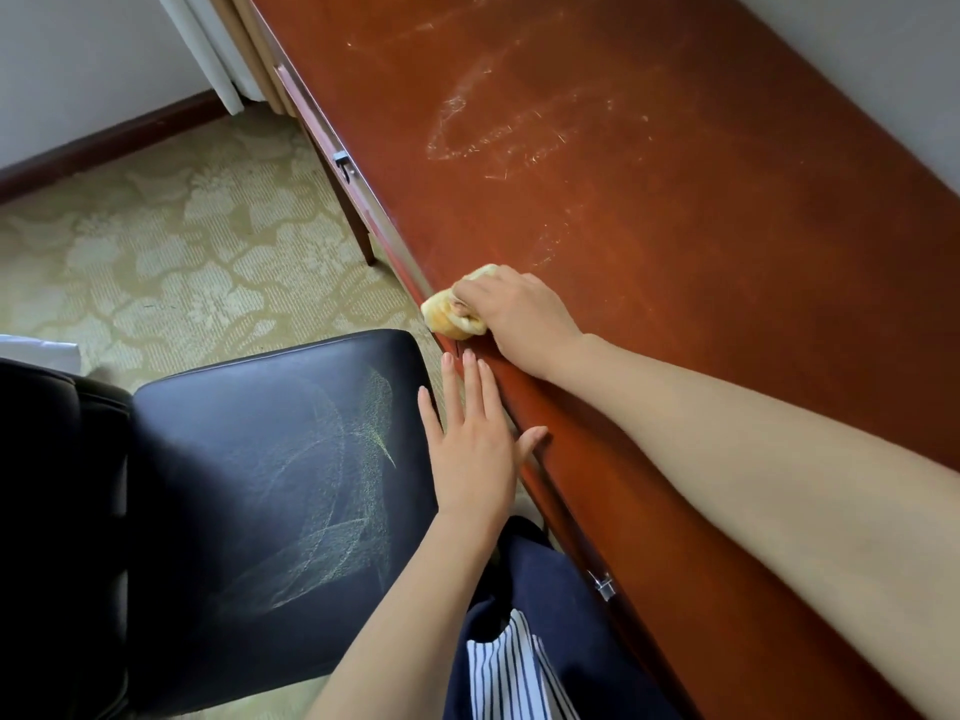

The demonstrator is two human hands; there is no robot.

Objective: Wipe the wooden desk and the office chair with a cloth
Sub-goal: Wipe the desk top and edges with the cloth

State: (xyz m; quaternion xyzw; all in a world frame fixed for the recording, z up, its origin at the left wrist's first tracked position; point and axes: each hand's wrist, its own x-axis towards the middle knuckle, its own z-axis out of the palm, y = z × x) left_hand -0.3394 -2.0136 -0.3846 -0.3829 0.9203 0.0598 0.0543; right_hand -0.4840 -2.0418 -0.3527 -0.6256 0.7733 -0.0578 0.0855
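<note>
The long reddish-brown polished wooden desk runs along a pale grey wall, and its top carries whitish, chalky smears and fine scratches across the far and middle stretch. Beside it the floor is covered in a cream-and-olive floral patterned carpet, edged at the far side by a dark wooden skirting board. The black leather office chair stands just beside the desk front, its seat marked with pale yellowish swirls. A person stands between the two in a dark navy garment with a blue-and-white striped cloth panel low at the front. Their right hand reaches over the desk top with its fingers curled round a bunched yellow-orange cloth, which sits on the front edge of the desk, pressed onto the wood. The left hand is flat and spread with straight fingers, holding nothing, over the gap between seat and desk, the thumb touching the desk's front edge. Two small silver metal drawer handles show on the desk front.
</note>
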